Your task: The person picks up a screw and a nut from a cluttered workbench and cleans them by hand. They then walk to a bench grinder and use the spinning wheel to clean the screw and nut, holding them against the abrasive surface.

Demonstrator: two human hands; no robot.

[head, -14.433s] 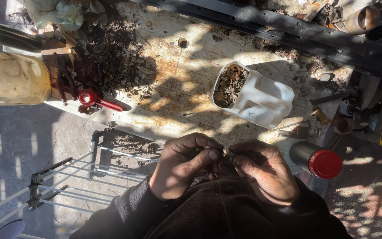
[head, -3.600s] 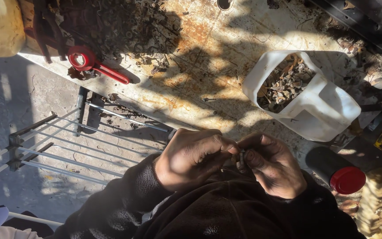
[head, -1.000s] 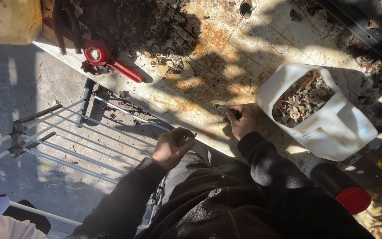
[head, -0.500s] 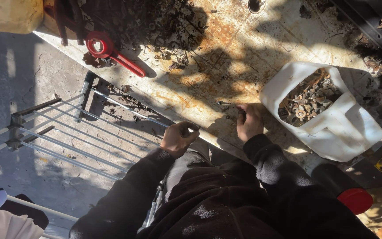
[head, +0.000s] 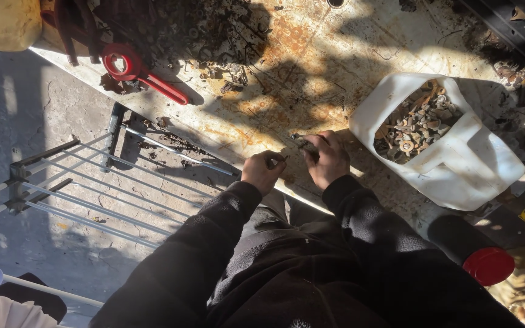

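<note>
My right hand (head: 328,159) rests on the rusty bench top (head: 311,67) near its front edge, fingers closed on a small dark metal part (head: 304,143). My left hand (head: 262,172) is just left of it at the bench edge, pinching another small dark piece (head: 273,160). Both arms wear dark sleeves. A cut-open white plastic jug (head: 457,158) full of rusty nuts, washers and bolts lies on the bench to the right of my right hand.
A red-handled tool (head: 141,71) lies by a heap of rusty scrap (head: 214,30) at the bench's far left. A yellowish container (head: 4,23) sits top left. A dark can with a red cap (head: 480,255) stands at right. A metal wire rack (head: 80,182) lies on the concrete floor.
My hands left my lap and went up to the bench edge. Over the last second the left hand rose closer to the right, which stays on the small part.
</note>
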